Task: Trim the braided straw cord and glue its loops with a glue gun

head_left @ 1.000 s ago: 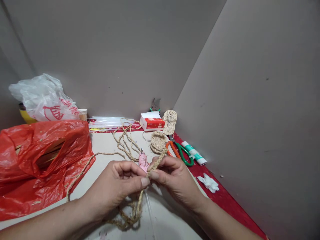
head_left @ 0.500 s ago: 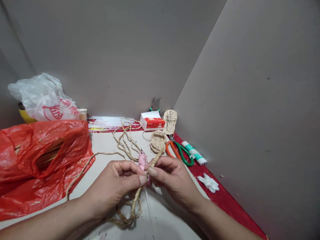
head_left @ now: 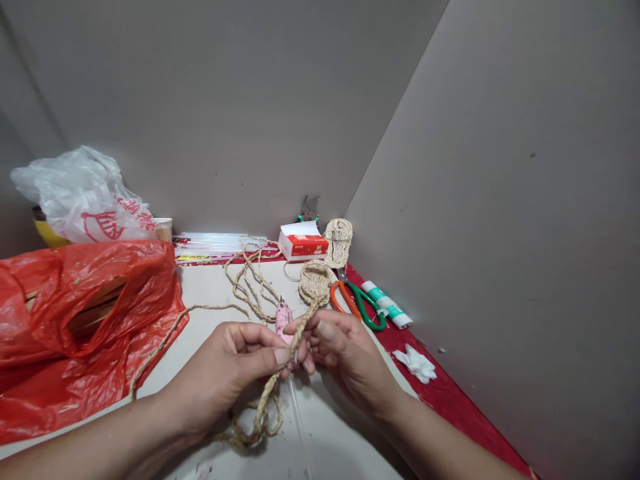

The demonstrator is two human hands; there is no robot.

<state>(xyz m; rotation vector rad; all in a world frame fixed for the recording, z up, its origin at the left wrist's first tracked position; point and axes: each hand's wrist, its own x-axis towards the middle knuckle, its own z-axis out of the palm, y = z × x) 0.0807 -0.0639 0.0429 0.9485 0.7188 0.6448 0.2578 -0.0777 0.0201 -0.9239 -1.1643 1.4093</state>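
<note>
A braided straw cord (head_left: 301,328) runs from a small woven straw slipper (head_left: 314,281) down to a loop near my wrists. My left hand (head_left: 235,363) pinches this cord between thumb and forefinger. My right hand (head_left: 345,353) is beside the cord, its thumb raised off it and its fingers apart; a fingertip reaches behind the cord, and I cannot tell if it touches. Behind my hands lies a pink glue gun (head_left: 283,319), partly covered, with a clear glue stick (head_left: 296,407) extending towards me.
On the left is a red plastic bag (head_left: 150,280) holding straw strips. Glue sticks (head_left: 220,241), a tissue box (head_left: 305,245) and a second woven slipper (head_left: 339,241) stand along the back. Scissors (head_left: 373,313), a green-white roll (head_left: 387,303) and a crumpled tissue (head_left: 417,363) lie right.
My right thumb has lifted off the braided cord and its fingers have spread. My left hand keeps its pinch on the cord, almost in the same place.
</note>
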